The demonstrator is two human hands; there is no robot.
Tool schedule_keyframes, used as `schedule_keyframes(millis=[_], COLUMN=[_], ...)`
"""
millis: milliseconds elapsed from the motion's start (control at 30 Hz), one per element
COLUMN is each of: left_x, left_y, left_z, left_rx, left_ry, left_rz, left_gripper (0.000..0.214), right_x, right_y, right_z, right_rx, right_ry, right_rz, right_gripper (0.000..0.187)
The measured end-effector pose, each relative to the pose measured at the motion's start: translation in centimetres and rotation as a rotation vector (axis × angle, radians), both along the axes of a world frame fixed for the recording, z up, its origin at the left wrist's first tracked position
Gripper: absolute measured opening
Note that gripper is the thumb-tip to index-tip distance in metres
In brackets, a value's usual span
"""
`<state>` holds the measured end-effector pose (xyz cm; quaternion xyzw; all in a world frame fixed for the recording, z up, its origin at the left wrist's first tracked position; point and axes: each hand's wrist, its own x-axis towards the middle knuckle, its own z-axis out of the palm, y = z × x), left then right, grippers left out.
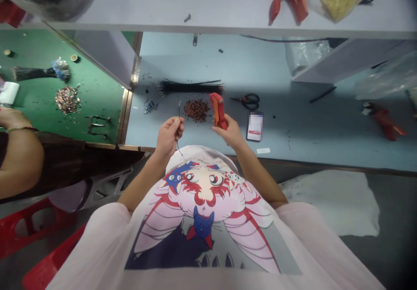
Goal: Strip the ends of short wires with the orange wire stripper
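My left hand (pixel 171 135) is closed, pinching a thin black wire (pixel 179 143). The wire's upper tip points up from the fingers and its lower end hangs over my shirt. My right hand (pixel 230 131) grips a red hand tool (pixel 217 107) that looks like a wire stripper, its head pointing away from me; the jaws cannot be made out clearly. Between and beyond my hands lies a pile of small copper-brown pieces (pixel 196 110). Behind that pile, a bundle of black wires (pixel 190 87) lies crosswise on the blue tabletop (pixel 273 68).
Scissors (pixel 249 101) and a phone (pixel 254 127) lie right of my hands. Farther right is another red tool (pixel 386 120). A shelf (pixel 211 3) spans the back above the table. At left, a co-worker's arm (pixel 22 155) rests by a green table (pixel 97 81).
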<state>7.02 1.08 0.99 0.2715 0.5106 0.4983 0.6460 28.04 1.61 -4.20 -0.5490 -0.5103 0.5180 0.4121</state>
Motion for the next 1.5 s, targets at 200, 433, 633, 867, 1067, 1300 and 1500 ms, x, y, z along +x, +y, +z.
schedule_keyframes(millis=[200, 433, 633, 867, 1067, 1300, 1500], left_x=[0.4, 0.8, 1.2, 2.0, 2.4, 2.7, 3.2], left_y=[0.1, -0.2, -0.9, -2.5, -3.0, -3.1, -3.3], left_z=[0.2, 0.9, 1.3, 0.5, 0.8, 1.1, 1.7], left_rx=[0.102, 0.279, 0.365, 0.385, 0.381, 0.411, 0.437], left_ry=[0.029, 0.210, 0.358, 0.422, 0.434, 0.467, 0.484], left_rz=[-0.041, -0.038, -0.025, -0.147, -0.176, -0.213, -0.221], left_gripper=[0.026, 0.025, 0.023, 0.014, 0.013, 0.011, 0.010], right_x=[-0.1, -0.5, -1.2, -2.0, -1.8, -1.7, -1.7], right_y=[-2.3, -3.4, -4.3, -4.8, -5.3, -5.7, -6.0], right_z=[2.1, 2.8, 3.2, 4.2, 3.7, 4.3, 4.6], right_rx=[-0.459, -0.633, -0.651, -0.662, -0.634, -0.625, -0.618], right_ry=[0.739, 1.122, 1.240, 1.250, 1.282, 1.284, 1.257], right_rz=[0.179, 0.303, 0.364, 0.425, 0.530, 0.591, 0.591], right_gripper=[0.039, 0.028, 0.028, 0.026, 0.028, 0.031, 0.028])
